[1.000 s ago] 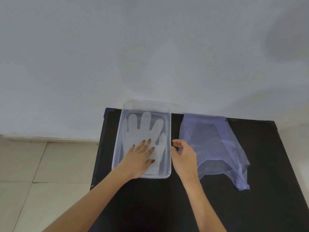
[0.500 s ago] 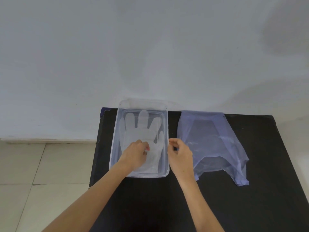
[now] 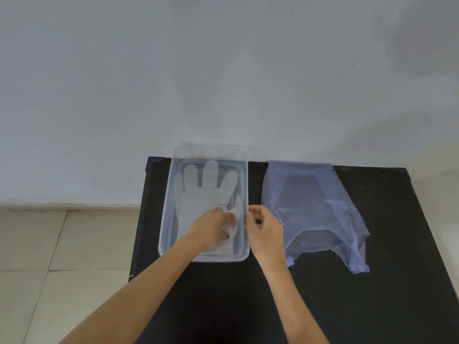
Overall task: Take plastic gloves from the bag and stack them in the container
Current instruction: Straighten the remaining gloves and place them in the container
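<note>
Looking down from the head camera: a clear container [image 3: 166, 219] sits on a black table [image 3: 248, 306], with plastic gloves [image 3: 198, 194] lying flat inside, fingers pointing away. The left hand [image 3: 211, 228] rests in the container, fingers curled and pinching a glove near its thumb. The right hand [image 3: 265, 228] hovers at the container's right rim, fingers loosely curled, holding nothing visible. A bluish bag [image 3: 313, 209] lies flat just beside it.

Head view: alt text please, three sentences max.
A person's left hand presses on clear plastic gloves lying flat in a clear container on a black table. The right hand pinches at the container's right rim. A translucent purple bag lies to the right.
</note>
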{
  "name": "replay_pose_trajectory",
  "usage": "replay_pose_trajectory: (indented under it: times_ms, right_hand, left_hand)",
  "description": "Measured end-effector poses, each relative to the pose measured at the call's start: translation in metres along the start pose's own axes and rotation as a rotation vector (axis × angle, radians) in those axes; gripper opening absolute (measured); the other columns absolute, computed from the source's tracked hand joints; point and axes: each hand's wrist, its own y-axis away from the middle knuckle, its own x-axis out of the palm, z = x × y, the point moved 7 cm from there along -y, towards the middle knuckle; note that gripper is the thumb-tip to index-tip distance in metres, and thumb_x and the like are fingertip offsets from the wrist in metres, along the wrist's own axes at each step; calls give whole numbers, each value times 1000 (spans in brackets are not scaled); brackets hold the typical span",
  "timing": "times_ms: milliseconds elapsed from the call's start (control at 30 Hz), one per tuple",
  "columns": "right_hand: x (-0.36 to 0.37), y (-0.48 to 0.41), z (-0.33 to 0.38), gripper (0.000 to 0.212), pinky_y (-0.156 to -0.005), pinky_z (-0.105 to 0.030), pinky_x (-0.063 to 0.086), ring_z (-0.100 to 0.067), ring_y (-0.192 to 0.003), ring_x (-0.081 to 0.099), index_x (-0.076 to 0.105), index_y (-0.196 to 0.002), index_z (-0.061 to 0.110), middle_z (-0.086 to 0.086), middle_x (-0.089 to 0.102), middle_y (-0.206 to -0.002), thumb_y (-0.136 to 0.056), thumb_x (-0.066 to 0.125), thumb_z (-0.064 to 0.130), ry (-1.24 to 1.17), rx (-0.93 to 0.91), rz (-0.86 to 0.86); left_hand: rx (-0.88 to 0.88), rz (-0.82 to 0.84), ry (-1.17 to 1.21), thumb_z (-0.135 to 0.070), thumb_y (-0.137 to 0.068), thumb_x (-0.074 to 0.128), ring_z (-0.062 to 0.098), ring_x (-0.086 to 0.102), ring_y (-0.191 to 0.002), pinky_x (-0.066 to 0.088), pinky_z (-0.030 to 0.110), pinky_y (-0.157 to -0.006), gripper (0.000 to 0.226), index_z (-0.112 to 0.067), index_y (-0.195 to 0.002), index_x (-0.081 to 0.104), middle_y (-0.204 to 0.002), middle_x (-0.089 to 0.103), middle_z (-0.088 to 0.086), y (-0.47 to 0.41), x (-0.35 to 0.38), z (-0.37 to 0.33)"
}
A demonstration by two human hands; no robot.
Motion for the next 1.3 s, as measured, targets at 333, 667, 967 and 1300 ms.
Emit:
replay_pose_trajectory:
  times_ms: [333, 667, 967, 1300]
  right_hand:
    - [0, -1, 0, 16, -64, -10, 48, 3, -83, 64, 64, -107, 26, 18, 66, -89, -95, 56, 20, 2, -21, 10]
    - [-1, -2, 0, 15, -64, -12, 52, -1, -81, 67, 65, -105, 25, 15, 68, -89, -94, 57, 20, -29, -28, 20]
    - [0, -3, -4, 16, -68, -17, 55, -3, -82, 69, 65, -107, 25, 14, 69, -90, -94, 57, 20, -45, -30, 19]
    - [-1, -3, -2, 14, -66, -13, 53, -1, -82, 67, 64, -104, 27, 19, 66, -88, -94, 58, 20, -32, -47, 31]
  left_hand:
    - [35, -8, -31, -25, -84, 68, 17, 58, -94, 52, 32, -91, 43, -33, -123, 51, -114, 57, 0, 0, 4, -3]
    - [21, 11, -25, -22, -82, 70, 16, 59, -96, 53, 33, -90, 55, -35, -129, 42, -118, 55, -1, -1, 5, -1]
    - [-17, -35, -30, -18, -85, 66, 18, 59, -102, 53, 31, -89, 58, -31, -136, 40, -126, 52, 0, -1, 1, 5]
    - [12, -91, 4, -23, -92, 57, 16, 57, -106, 48, 26, -94, 50, -30, -139, 40, -128, 49, 1, 5, -1, 2]
